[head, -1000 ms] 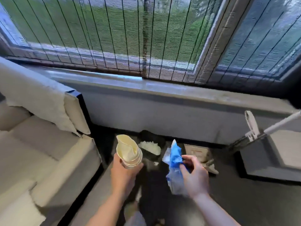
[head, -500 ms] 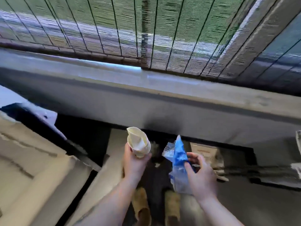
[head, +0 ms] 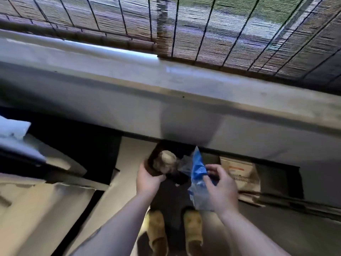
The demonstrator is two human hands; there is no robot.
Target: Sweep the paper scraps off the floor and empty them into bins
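L hand (head: 147, 179) grips pale cup (head: 167, 162); R hand (head: 220, 189) clutches blue bag (head: 197, 168)

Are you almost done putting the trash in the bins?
Nearly, by the look of it. The left hand tips a crumpled paper cup over the dark bin below. The right hand holds a blue plastic wrapper, not yet dropped. Whether scraps remain on the floor isn't visible.
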